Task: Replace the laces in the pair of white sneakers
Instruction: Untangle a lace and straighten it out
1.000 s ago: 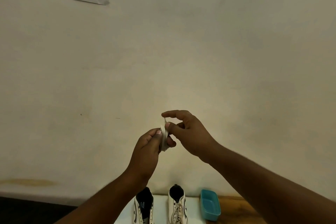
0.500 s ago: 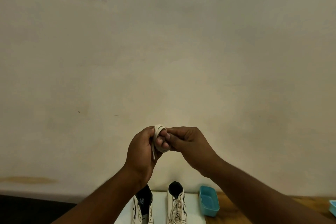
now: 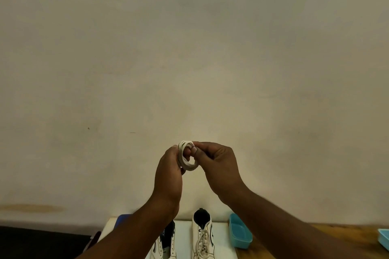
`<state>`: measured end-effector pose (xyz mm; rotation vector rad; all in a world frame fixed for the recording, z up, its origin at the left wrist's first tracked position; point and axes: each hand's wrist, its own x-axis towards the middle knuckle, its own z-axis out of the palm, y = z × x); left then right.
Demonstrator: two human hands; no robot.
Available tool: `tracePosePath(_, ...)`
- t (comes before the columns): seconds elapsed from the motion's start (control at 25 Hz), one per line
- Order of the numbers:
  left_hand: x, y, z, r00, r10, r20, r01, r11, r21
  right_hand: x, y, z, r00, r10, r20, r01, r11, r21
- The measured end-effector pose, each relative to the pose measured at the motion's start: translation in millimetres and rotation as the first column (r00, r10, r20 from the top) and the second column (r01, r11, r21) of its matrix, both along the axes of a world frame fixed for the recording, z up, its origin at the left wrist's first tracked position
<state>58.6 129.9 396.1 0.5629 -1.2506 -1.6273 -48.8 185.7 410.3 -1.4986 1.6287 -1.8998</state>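
Since a second ago your hands have come lower and the lace [image 3: 188, 159] is wound into a fuller coil, held well above the sneakers [image 3: 202, 235]. Your left hand [image 3: 168, 176] grips it while right hand [image 3: 216, 164] fingers pinch its top. It looks light, soft and springy, so pinch across the turns. Loose ends are hidden, and the left sneaker is half covered.

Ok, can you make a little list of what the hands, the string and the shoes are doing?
left hand: holds the coiled white lace wound round its fingers
right hand: pinches the top of the coil
right sneaker: on the white mat, laced
left sneaker: beside it, partly hidden by the forearm; no lace seen
blue tray: on the wooden table, right of the sneakers
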Motion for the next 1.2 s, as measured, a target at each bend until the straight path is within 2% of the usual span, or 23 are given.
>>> tracePosePath(0.08,-1,3,2,0.994,0.069,0.089,-0.06,0.993,-0.103,0,-1,4,0.999,-0.048,0.012,0.048,0.997,-0.054)
tracePosePath(0.16,1,3,2,0.982,0.148,0.118,-0.112,0.957,-0.269,0,-3,8,0.996,-0.087,0.03,0.089,0.99,-0.11)
tracePosePath(0.24,3,-3,1,0.952,0.276,0.132,-0.181,0.856,-0.484,1,-6,12,0.992,-0.127,0.019,0.129,0.978,-0.164)
tracePosePath(0.32,2,-12,5,0.906,0.412,0.099,-0.278,0.753,-0.596,4,-8,16,0.987,-0.159,0.013,0.158,0.964,-0.213)
tracePosePath(0.36,0,-15,9,0.89,0.451,0.068,-0.328,0.737,-0.591,6,-9,18,0.984,-0.178,0.01,0.175,0.956,-0.234)
tracePosePath(0.44,-3,-14,22,0.891,0.453,-0.004,-0.388,0.759,-0.522,11,-10,23,0.976,-0.216,0.005,0.208,0.936,-0.283)
tracePosePath(0.6,-12,5,40,0.919,0.374,-0.129,-0.393,0.83,-0.397,16,-11,31,0.966,-0.257,0.001,0.239,0.896,-0.375)
tracePosePath(0.72,-17,9,40,0.913,0.377,-0.156,-0.408,0.827,-0.388,14,-9,32,0.964,-0.266,0.013,0.25,0.887,-0.389)
tracePosePath(0.84,-20,6,33,0.922,0.369,-0.113,-0.382,0.826,-0.415,4,-4,28,0.959,-0.283,-0.005,0.261,0.892,-0.37)
tracePosePath(1.08,-40,9,-10,0.977,0.209,0.038,-0.185,0.926,-0.329,-29,6,-14,0.942,-0.325,0.079,0.334,0.903,-0.271)
tracePosePath(1.2,-55,9,-41,0.977,0.13,0.169,-0.057,0.922,-0.384,-50,17,-40,0.938,-0.33,0.109,0.345,0.918,-0.195)
